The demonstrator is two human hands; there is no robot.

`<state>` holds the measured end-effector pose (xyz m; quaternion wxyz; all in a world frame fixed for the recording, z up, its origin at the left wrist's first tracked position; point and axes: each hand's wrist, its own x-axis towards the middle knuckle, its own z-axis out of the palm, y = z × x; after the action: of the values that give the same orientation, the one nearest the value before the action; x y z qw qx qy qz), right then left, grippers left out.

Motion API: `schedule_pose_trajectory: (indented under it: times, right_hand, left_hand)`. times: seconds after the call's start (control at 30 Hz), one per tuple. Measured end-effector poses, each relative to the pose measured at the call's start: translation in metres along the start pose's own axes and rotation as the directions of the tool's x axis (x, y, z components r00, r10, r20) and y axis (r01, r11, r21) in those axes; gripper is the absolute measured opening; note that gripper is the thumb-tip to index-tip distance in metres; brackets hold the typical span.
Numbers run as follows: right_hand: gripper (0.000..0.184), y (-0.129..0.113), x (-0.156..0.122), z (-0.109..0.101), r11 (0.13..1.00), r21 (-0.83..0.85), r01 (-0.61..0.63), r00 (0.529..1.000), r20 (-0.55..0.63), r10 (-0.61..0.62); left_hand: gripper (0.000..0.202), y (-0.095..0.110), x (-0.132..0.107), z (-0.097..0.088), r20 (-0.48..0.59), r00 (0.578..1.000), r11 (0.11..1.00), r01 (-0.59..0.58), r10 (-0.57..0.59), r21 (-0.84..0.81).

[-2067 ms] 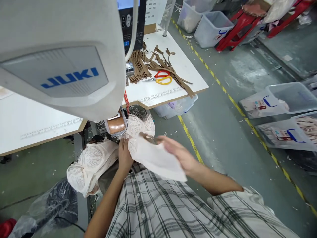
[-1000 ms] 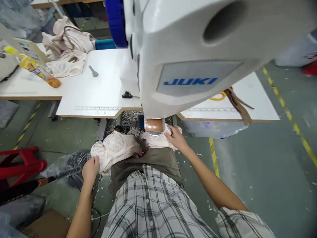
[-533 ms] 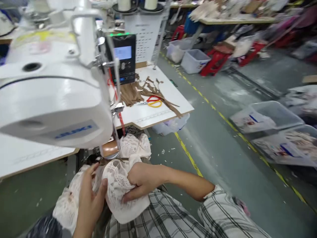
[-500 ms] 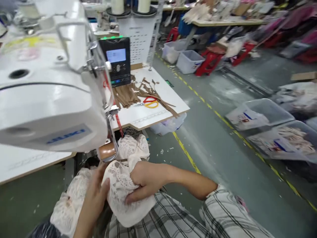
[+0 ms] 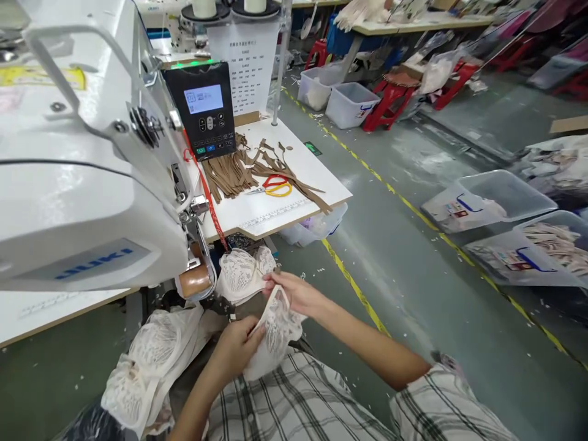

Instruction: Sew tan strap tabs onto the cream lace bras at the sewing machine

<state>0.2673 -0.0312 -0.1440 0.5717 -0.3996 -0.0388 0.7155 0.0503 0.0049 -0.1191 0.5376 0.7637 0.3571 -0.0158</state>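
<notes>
Over my lap I hold a white lace bra (image 5: 271,337) between both hands. My left hand (image 5: 239,344) pinches its lower left edge, thumb on top. My right hand (image 5: 291,293) has its fingers closed on the upper edge near a strap. Just beyond, a second white lace bra (image 5: 241,274) lies by the sewing machine's arm, at the end of a red patterned ribbon (image 5: 210,205). More white lace bras (image 5: 154,346) hang in a pile to the left of my left forearm. The white sewing machine (image 5: 92,226) stands close on the left.
On the white table (image 5: 285,211) lie brown fabric strips (image 5: 232,174) and scissors with red and yellow handles (image 5: 278,185). A control panel (image 5: 202,110) stands behind them. Clear plastic bins (image 5: 487,202) sit on the floor at right, past a yellow line (image 5: 349,282).
My right hand has come out of the bra cup and moved up to grip its edge. My left hand has shifted right, away from the machine. The bra is now lifted and folded between them.
</notes>
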Motion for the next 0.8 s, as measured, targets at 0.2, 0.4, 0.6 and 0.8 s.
schedule_pose_trajectory:
  times: [0.2,0.4,0.6,0.8]
  right_hand:
    - [0.014,-0.049,0.008,-0.054,0.958,0.174,0.226,0.946,-0.272,-0.174]
    - [0.017,-0.1,-0.004,-0.088,0.867,0.112,0.485,0.786,-0.49,-0.377]
    - [0.027,-0.119,-0.004,-0.077,0.761,-0.077,0.645,0.63,-0.511,-0.585]
    - [0.023,-0.062,-0.006,-0.016,0.806,-0.328,0.494,0.799,-0.194,-0.569]
  left_hand:
    - [0.035,-0.04,-0.047,-0.049,0.011,0.994,0.993,0.103,-0.104,0.053]
    - [0.039,-0.083,-0.061,-0.083,-0.232,0.926,0.953,0.302,-0.296,-0.009]
    - [0.041,-0.106,-0.033,-0.076,-0.628,0.713,0.921,0.39,-0.313,-0.016]
    - [0.029,-0.067,-0.016,-0.057,-0.769,0.619,0.918,0.38,-0.162,0.112]
